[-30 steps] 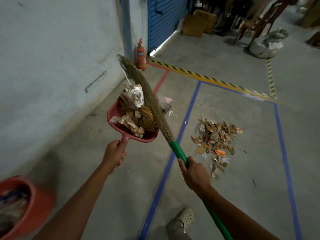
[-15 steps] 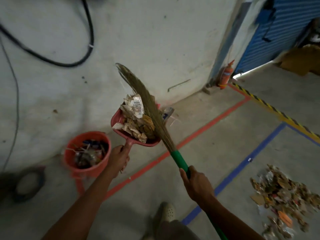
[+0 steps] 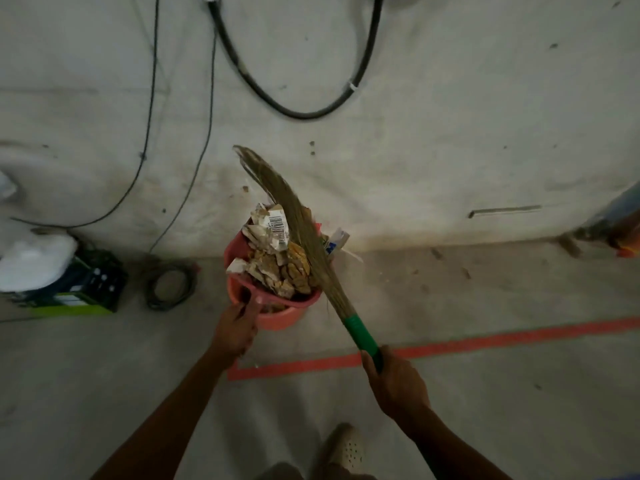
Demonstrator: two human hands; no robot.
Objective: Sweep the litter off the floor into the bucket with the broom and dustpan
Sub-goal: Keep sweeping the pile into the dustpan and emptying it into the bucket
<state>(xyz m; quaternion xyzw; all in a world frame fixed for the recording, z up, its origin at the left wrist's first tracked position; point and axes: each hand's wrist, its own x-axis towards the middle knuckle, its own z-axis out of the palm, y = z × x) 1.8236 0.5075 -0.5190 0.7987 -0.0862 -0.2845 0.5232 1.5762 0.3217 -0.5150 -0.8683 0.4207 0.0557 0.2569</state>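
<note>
Since half a second ago we have turned to face the wall, and the dustpan [image 3: 236,246] has travelled from beside the bucket [image 3: 287,317] to directly above it, so that only the bucket's near salmon wall shows under the pan. Our left hand [image 3: 235,327] has its fingers curled round the pan's short handle, and our right hand [image 3: 394,382] is clenched round the glossy green grip [image 3: 360,332] of the broom [image 3: 304,244]. Its long tapering sheaf of dry, straw-coloured bristles lies slantwise across the right side of the load and reaches up past it toward the wall. The pan is a shallow scoop of red plastic, heaped above its rim with litter [image 3: 277,268]: crumpled tan and brown scraps and torn paper. A white label with a barcode [image 3: 277,225] sits on top of the heap, and a white and blue scrap pokes out behind the bristles. Whether the pan touches the bucket's rim we cannot tell. The bucket stands on dull grey concrete floor [image 3: 485,410], close to the foot of a rough, stained wall where a thick black cable [image 3: 301,114] hangs in a loop. A dark coil [image 3: 169,287] lies just left of the bucket, with a green and dark box [image 3: 86,289] further left. Red tape [image 3: 485,341] runs along the floor on our side, turning a corner near the bucket, and bare floor spreads to the right. Our pale perforated shoe [image 3: 343,448] stands well short of the tape.
</note>
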